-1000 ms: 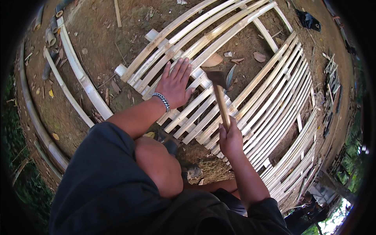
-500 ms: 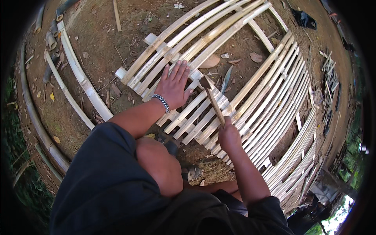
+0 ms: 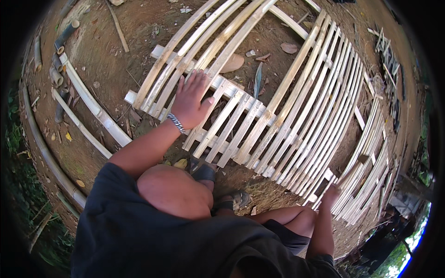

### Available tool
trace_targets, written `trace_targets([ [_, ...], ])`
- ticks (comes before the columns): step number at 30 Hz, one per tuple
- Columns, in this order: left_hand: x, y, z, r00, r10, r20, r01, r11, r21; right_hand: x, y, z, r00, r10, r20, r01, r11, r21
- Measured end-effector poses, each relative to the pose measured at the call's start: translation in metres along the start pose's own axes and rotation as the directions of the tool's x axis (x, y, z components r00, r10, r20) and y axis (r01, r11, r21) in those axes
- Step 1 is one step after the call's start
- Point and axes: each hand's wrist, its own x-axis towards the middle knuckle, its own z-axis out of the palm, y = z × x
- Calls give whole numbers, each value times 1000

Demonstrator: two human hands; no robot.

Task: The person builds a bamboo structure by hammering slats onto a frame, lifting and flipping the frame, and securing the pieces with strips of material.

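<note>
Hands on a bamboo slat panel [image 3: 278, 120] lying on bare dirt ground [image 3: 106, 60].

Left hand [image 3: 192, 99], with a metal bracelet [image 3: 176, 123] at the wrist, lies flat at centre frame, its grip wide open, fingers spread and palm pressed on the pale slats near the panel's left end. Right hand [image 3: 331, 192] sits at lower right against the panel's near edge; its grip cannot be told, the fingers being hidden. Panel fans from upper centre to the right rim. Loose bamboo poles [image 3: 88, 106] lie at left, well apart.
</note>
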Motion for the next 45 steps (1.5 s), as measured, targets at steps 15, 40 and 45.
trace_targets([
  [15, -145, -59, -51, 658, -697, 287, 713, 453, -536, -64, 284, -7, 623, 668, 407, -768, 422, 482],
  [40, -105, -26, -25, 517, -545, 660, 570, -356, -740, -55, 250, 56, 637, 488, 597, -755, 241, 610],
  [45, -112, -40, -21, 519, -541, 662, 585, -340, -737, -50, 242, 69, 651, 444, 615, -747, 232, 623],
])
